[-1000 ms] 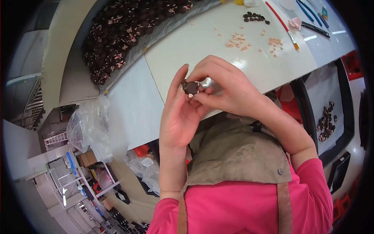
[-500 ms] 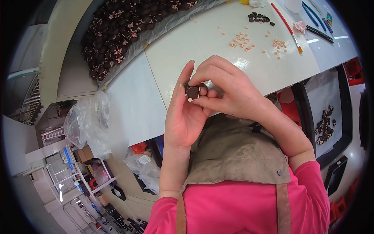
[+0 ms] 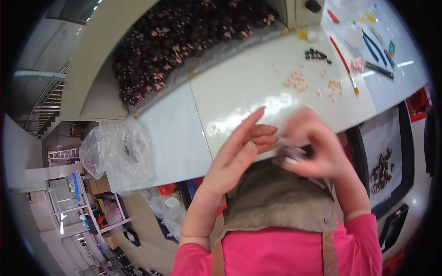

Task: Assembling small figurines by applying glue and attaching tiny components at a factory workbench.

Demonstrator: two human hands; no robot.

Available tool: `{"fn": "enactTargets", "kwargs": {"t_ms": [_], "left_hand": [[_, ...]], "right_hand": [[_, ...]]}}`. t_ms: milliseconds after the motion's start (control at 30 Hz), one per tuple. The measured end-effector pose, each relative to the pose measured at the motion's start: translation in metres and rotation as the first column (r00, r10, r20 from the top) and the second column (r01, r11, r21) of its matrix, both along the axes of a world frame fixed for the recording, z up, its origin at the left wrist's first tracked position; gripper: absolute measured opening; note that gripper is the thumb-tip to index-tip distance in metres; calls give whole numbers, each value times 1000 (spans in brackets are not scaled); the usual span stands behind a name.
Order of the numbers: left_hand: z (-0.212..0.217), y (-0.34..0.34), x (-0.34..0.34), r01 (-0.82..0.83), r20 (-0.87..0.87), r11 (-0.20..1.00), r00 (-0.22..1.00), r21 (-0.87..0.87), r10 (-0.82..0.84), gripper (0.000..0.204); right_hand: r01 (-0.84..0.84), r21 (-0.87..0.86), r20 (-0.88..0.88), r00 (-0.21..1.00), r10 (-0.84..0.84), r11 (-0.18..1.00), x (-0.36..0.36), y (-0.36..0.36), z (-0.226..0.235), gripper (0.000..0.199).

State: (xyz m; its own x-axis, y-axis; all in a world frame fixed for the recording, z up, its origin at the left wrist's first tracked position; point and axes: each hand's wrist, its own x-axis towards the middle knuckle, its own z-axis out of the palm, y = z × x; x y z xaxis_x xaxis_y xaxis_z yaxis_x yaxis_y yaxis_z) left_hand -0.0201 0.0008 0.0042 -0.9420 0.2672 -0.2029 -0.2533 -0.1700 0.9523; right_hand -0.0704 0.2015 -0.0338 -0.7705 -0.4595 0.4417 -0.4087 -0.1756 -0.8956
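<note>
Holding a small dark round piece (image 3: 289, 154) at chest height, just off the near edge of the counter (image 3: 239, 92), we've got our right hand (image 3: 317, 149) curled around it. It's motion-blurred, so we can't tell exactly what it is or how tight the pinch is, but the right fingers (image 3: 299, 161) look closed on it with a pale bit showing at the tips. Our left hand (image 3: 239, 152) is flat and open right beside it, fingers stretched out, holding nothing.

Our guess is this thing is light and a bit delicate, like the dark little pieces with pink bits heaped in the tray (image 3: 184, 50) at the back of the counter. Probably best taken by the sides with fingertips, gently, since a hard squeeze could crush or smear it.

On the glossy white counter there are scattered pink crumbs (image 3: 299, 82), a short row of dark pieces (image 3: 316, 55), a red-handled tool (image 3: 343, 57) and some blue-handled tools (image 3: 372, 46) further off to the right. A crumpled clear plastic bag (image 3: 117, 154) hangs off the left end. Down on our right, a black tray lined with white paper (image 3: 384, 152) has a few more dark pieces. Off to the lower left it looks like a workshop floor with shelving.
</note>
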Motion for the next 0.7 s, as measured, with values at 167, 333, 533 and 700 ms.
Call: {"fn": "enactTargets", "kwargs": {"t_ms": [167, 333, 533, 700], "left_hand": [[7, -42, -36, -20, -204, 889, 975, -457, -83, 55], [1, -74, -127, -406, -586, 602, 800, -688, -131, 43], [20, -114, -248, -798, -838, 260, 499, -544, -222, 25], [26, -84, -311, -815, -782, 96, 506, -571, -364, 22]], "right_hand": [[79, 166, 608, 776, -165, 983, 36, 140, -12, 29], [197, 852, 373, 425, -825, 486, 74, 305, -114, 21], [455, 890, -146, 372, -917, 43, 127, 446, -250, 21], [623, 713, 119, 344, -931, 321, 117, 398, -199, 15]]}}
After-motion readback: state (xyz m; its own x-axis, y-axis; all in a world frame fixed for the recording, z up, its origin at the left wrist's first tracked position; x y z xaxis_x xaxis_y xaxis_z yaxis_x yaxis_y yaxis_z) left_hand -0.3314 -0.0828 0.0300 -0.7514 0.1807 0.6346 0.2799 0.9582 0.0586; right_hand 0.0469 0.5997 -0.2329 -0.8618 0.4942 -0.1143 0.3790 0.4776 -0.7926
